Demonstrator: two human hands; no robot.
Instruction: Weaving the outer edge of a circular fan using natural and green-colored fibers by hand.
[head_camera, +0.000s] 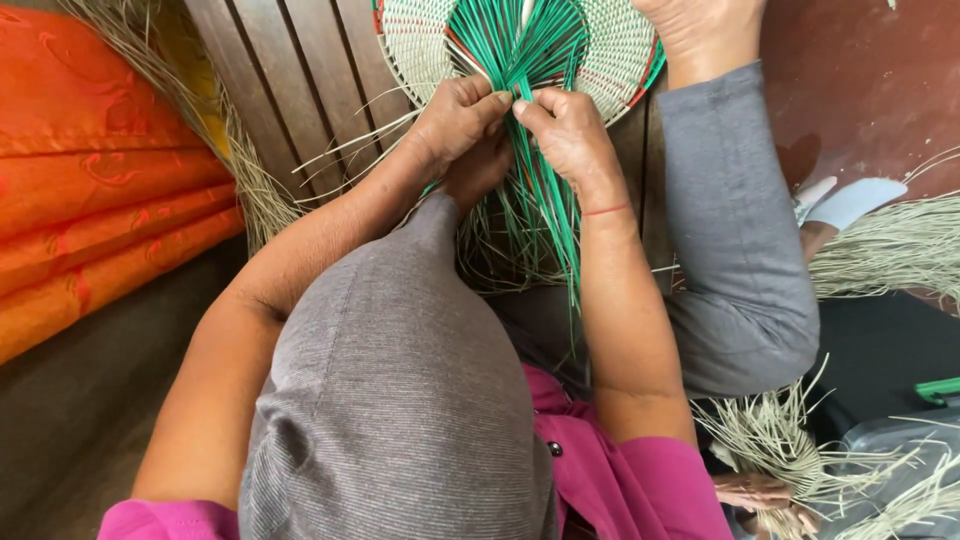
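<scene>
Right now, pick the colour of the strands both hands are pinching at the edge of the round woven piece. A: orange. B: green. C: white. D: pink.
B: the left hand and right hand meet fingertip to fingertip on a bundle of green strands that fan across the pale round woven piece.

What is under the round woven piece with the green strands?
Dark wooden slats lie under the woven disc. Both hands, left hand and right hand, pinch green strands; the disc hides the rest.
</scene>
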